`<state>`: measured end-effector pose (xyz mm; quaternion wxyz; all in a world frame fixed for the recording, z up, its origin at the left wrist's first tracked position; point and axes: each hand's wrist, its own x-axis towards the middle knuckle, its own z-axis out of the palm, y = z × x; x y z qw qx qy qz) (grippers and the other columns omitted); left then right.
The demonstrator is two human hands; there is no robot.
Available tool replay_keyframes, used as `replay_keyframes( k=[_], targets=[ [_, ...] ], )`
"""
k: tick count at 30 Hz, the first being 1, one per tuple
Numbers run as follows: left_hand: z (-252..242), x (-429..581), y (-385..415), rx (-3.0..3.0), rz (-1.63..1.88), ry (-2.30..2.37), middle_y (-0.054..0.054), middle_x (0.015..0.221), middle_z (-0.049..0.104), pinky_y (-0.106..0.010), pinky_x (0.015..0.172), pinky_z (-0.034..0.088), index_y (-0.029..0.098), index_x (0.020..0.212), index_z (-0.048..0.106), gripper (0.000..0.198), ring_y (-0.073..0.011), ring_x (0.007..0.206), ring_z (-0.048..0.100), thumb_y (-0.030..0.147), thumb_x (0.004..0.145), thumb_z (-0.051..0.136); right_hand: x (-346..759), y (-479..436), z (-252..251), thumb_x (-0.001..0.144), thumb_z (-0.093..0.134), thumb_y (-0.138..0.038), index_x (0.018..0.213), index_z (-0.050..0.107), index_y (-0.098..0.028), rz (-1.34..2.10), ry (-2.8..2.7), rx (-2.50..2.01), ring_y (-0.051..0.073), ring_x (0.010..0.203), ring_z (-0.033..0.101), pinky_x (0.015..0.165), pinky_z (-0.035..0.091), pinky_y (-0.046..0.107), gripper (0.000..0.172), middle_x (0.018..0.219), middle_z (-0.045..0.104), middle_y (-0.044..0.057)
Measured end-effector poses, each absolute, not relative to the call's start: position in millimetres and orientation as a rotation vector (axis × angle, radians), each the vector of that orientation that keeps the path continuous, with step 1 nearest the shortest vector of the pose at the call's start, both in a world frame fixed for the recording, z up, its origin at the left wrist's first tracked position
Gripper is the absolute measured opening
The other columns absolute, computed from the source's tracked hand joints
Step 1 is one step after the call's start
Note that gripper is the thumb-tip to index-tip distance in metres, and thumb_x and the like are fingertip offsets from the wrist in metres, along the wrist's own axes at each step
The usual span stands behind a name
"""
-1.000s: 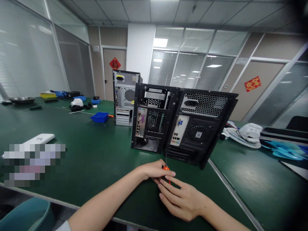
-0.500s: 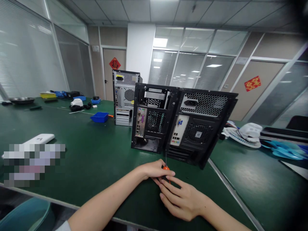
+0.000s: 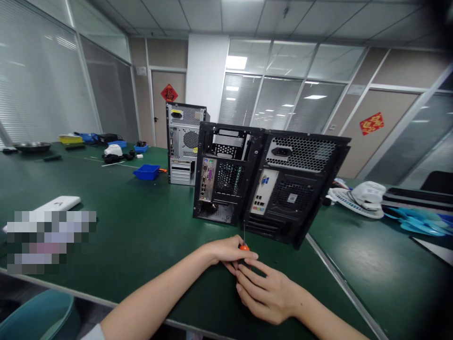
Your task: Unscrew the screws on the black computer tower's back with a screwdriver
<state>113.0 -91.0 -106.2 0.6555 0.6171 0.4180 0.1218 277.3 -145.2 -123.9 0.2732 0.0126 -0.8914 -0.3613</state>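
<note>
An orange and black screwdriver [image 3: 244,248] stands upright between my hands, its shaft pointing up. My left hand [image 3: 230,250] is wrapped round its handle. My right hand [image 3: 267,290] meets it from the right, fingertips pressed on the lower part of the handle, which is mostly hidden. Just beyond are two black computer cases side by side, backs facing me: one with an open top bay [image 3: 226,174] and one with a honeycomb grille [image 3: 293,184]. A silver-backed case [image 3: 186,146] stands behind them to the left.
On the green table [image 3: 134,236] are a blue bin [image 3: 146,172] at mid left and a white power bank [image 3: 58,204] at far left, near a blurred-out patch. A white fan [image 3: 368,196] and blue blades [image 3: 421,221] lie right. A teal bucket [image 3: 42,314] sits below the table edge.
</note>
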Motion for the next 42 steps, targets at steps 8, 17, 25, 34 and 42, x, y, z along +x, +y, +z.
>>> replay_keyframes(
  k=[8, 17, 25, 34, 42],
  targets=[
    [-106.8, 113.5, -90.9, 1.420, 0.262, 0.952, 0.008, 0.066, 0.049, -0.021, 0.054, 0.046, 0.019, 0.092, 0.043, 0.058, -0.0052, 0.052, 0.047, 0.054, 0.060, 0.076, 276.6, -145.1, -123.2, 0.077, 0.054, -0.015, 0.087, 0.065, -0.013, -0.961, -2.382, 0.028, 0.025, 0.103, 0.060, 0.095, 0.047, 0.046, 0.016, 0.092, 0.067, 0.008],
    [-106.8, 114.2, -91.0, 1.437, 0.261, 0.947, 0.007, 0.065, 0.051, -0.022, 0.054, 0.048, 0.019, 0.094, 0.043, 0.045, -0.0060, 0.051, 0.049, 0.048, 0.071, 0.070, 279.0, -144.6, -124.6, 0.077, 0.054, -0.017, 0.089, 0.065, -0.013, -0.971, -2.387, 0.041, 0.027, 0.104, 0.060, 0.092, 0.049, 0.046, 0.017, 0.094, 0.066, 0.009],
    [-106.4, 114.5, -91.3, 1.403, 0.258, 0.944, 0.008, 0.066, 0.052, -0.028, 0.059, 0.053, 0.020, 0.094, 0.044, 0.045, -0.0067, 0.050, 0.052, 0.045, 0.069, 0.072, 279.9, -143.7, -127.0, 0.075, 0.056, -0.016, 0.089, 0.066, -0.013, -0.957, -2.395, 0.047, 0.027, 0.104, 0.061, 0.090, 0.051, 0.046, 0.017, 0.094, 0.067, 0.009],
    [-107.3, 115.0, -91.4, 1.400, 0.263, 0.934, 0.009, 0.065, 0.051, -0.030, 0.062, 0.055, 0.020, 0.094, 0.044, 0.049, -0.0071, 0.051, 0.054, 0.047, 0.066, 0.074, 279.7, -143.1, -127.8, 0.074, 0.058, -0.016, 0.086, 0.065, -0.012, -0.941, -2.376, 0.047, 0.026, 0.102, 0.061, 0.089, 0.052, 0.046, 0.014, 0.092, 0.067, 0.010],
    [-105.9, 114.8, -92.0, 1.391, 0.257, 0.928, 0.009, 0.064, 0.052, -0.029, 0.059, 0.055, 0.020, 0.094, 0.043, 0.050, -0.0067, 0.048, 0.053, 0.048, 0.066, 0.074, 278.3, -144.0, -126.6, 0.077, 0.057, -0.015, 0.085, 0.065, -0.013, -0.939, -2.364, 0.039, 0.024, 0.099, 0.063, 0.088, 0.052, 0.045, 0.012, 0.089, 0.067, 0.008]
  ],
)
